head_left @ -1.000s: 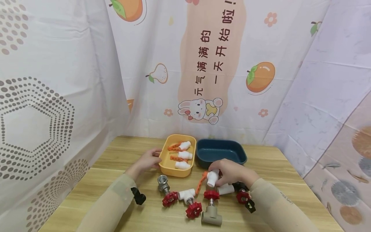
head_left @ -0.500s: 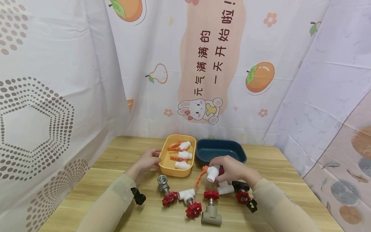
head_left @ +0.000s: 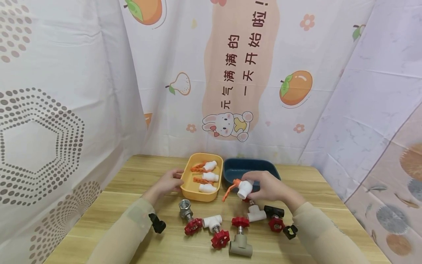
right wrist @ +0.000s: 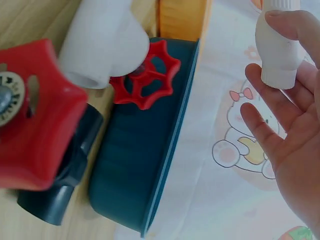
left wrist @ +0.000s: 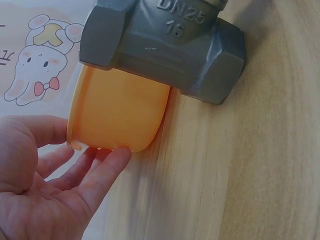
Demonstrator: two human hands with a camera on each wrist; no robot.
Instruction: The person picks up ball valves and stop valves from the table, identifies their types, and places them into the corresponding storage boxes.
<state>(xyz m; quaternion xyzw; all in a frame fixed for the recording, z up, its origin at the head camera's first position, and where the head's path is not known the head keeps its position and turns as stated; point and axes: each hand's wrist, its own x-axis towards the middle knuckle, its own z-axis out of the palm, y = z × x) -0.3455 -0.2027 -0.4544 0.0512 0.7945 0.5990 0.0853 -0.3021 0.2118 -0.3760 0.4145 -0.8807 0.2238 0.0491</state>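
Note:
In the head view my right hand pinches a white plastic ball valve with an orange lever, held up in front of the blue tray. The right wrist view shows the thumb on the white valve body, fingers behind it; the lever is out of that view. My left hand touches the outer left side of the yellow tray with fairly straight fingers. Close up, its fingertips meet the yellow wall. Inside that tray lie three similar white valves, the middle one among them.
The dark blue tray stands right of the yellow one. In front lie several handwheel valves: a metal one, a white tee, a grey-brown tee, another white tee and a black one. A curtain hangs behind.
My right hand has lifted the white ball valve up and away from the handwheel valves, towards the blue tray. The left hand has stayed at the yellow tray.

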